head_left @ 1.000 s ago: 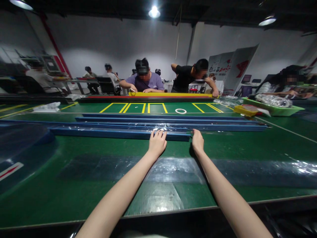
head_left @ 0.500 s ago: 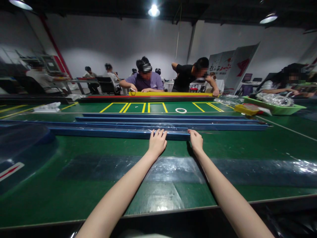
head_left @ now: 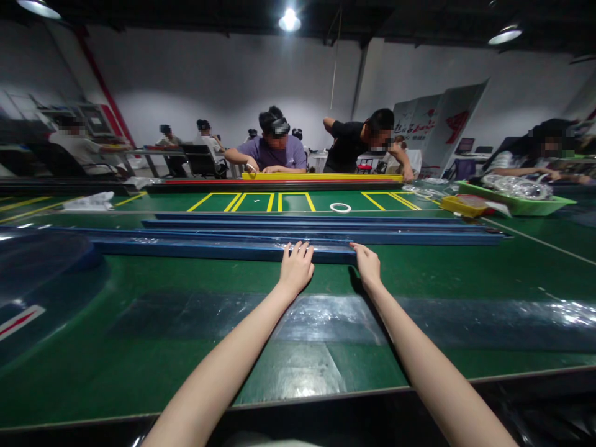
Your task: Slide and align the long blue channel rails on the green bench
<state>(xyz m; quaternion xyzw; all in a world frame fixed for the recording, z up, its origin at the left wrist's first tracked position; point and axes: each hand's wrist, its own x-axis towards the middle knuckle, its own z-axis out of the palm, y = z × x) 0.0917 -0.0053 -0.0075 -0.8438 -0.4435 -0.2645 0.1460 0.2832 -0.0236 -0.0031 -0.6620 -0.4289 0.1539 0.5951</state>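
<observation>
The near blue rail lies lengthwise on the green table. Shiny film already seems to line its trough, I judge, with the right end not yet finished. The left hand rests on the rail, fingers slightly spread; the right hand touches that end, whether pinching I can't tell. More blue rails lie behind.

Rails on table, ring behind
</observation>
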